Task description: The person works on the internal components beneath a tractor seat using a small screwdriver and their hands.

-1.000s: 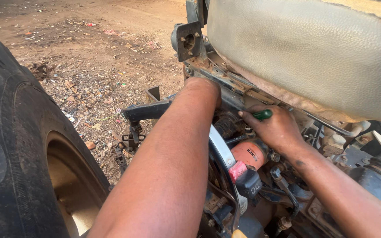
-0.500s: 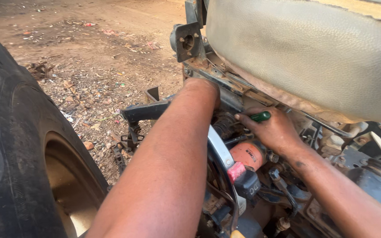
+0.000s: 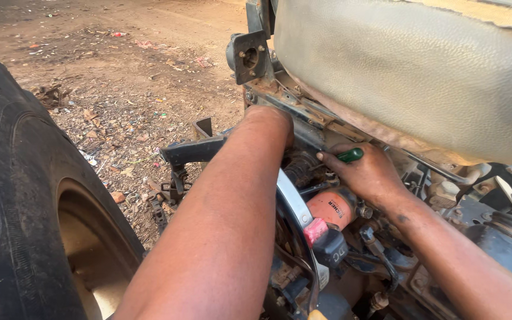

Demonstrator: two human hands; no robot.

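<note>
My right hand [image 3: 365, 173] is closed around a tool with a green handle [image 3: 351, 155], held up under the pale tank-like body [image 3: 410, 77] of a machine. My left forearm [image 3: 232, 207] reaches deep into the engine bay; my left hand is hidden behind the rusty frame rail [image 3: 303, 118], so its grip cannot be seen. Just below my right hand sits an orange cylindrical filter [image 3: 331, 208], and below that a red and black plug [image 3: 324, 237].
A big black tyre [image 3: 25, 195] fills the left side. Beyond it lies dirt ground [image 3: 120, 77] strewn with litter and stones. A black bracket [image 3: 191, 151] sticks out left of the engine; hoses and metal parts [image 3: 481, 231] crowd the right.
My right hand with the green-handled tool has shifted slightly left and up under the tank. My left arm stays reaching into the engine.
</note>
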